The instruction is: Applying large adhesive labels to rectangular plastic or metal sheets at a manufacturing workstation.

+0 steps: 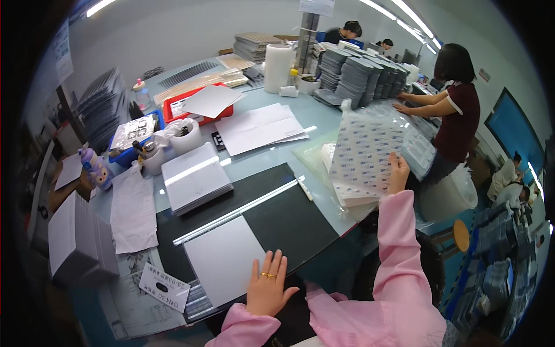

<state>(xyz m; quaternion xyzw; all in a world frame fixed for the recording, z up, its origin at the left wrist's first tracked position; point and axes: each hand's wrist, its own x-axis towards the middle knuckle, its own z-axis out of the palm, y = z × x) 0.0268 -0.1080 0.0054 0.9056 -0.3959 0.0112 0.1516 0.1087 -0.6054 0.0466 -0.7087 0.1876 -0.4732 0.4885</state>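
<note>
Left hand (pixel 267 286), lower centre of frame: open, fingers spread, palm flat on the lower right corner of a grey sheet (pixel 222 257). A ring shows on one finger. The grey sheet lies on a black mat (pixel 289 217), its upper edge just below a long metal ruler (pixel 243 210) that runs diagonally across the mat.

Right hand (pixel 398 172), right of centre: raised, fingers closed on the right edge of a white dotted sheet (pixel 364 151), which it holds up, tilted, above a stack of similar sheets (pixel 352 194) at the table edge. The lifted sheet is clear of the mat and well apart from the grey sheet.

Progress, as judged: one grey sheet is placed and pinned against the ruler; the dotted sheet is picked up but not yet brought over to it. The stack under the right hand has several sheets left. A pile of grey sheets (pixel 195 177) sits just above the mat, left of centre, so more pieces appear to remain.

Surroundings: white cups (pixel 185 136) holding tools and a red tray (pixel 196 104) in the upper left; loose white papers (pixel 260 128) at upper centre. A person in a dark red shirt (pixel 459 113) works at the upper right, hands on the far table, separate from the wearer's own.
</note>
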